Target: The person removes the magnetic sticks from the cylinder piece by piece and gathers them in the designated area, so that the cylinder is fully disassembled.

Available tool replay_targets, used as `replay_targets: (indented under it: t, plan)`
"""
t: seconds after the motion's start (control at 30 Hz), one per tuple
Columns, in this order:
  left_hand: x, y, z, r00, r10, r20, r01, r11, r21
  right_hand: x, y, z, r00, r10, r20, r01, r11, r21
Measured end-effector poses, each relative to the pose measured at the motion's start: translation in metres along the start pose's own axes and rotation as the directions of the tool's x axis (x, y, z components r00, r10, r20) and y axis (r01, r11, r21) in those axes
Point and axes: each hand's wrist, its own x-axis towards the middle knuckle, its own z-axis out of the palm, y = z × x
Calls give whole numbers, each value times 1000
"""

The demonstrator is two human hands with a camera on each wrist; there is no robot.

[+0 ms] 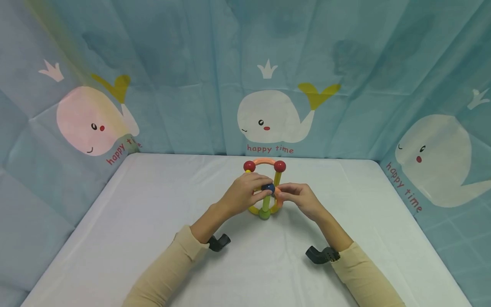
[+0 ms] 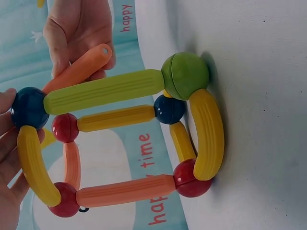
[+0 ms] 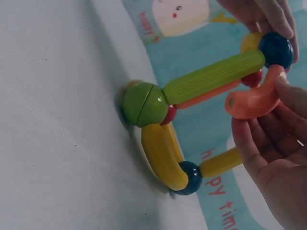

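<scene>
A standing frame of magnetic balls and rods is between the two hands. My left hand (image 1: 245,192) grips the dark blue ball (image 2: 29,106) at its top front corner, thumb and fingers on either side. Below that ball a light green rod (image 2: 105,91) runs down to a green ball (image 2: 186,75) on the table. My right hand (image 1: 304,199) pinches a curved orange rod (image 3: 254,101), one end against the blue ball and the other end free. Yellow curved rods (image 2: 208,134) join balls at the base and the top.
Red balls (image 1: 280,166) and an orange curved rod (image 1: 264,161) form the far top of the frame. White cloth covers the table (image 1: 161,192). Behind it hangs a blue curtain (image 1: 184,76) with printed whales. A black curved mount (image 1: 320,255) sits at the right wrist.
</scene>
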Motion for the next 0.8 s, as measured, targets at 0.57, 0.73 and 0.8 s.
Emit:
replay_targets:
  t: [0.57, 0.73, 0.8]
  plan:
    - [0, 2, 0, 1000, -19, 0, 19, 1000, -7, -3, 7, -13, 992, 45, -116, -54, 996, -77]
    - [0, 1, 1, 999, -37, 9, 38, 999, -20, -3, 7, -25, 986, 70, -152, -92, 984, -149]
    - [0, 1, 2, 999, -43, 9, 43, 999, -27, -2, 9, -32, 982, 86, -167, -115, 978, -176]
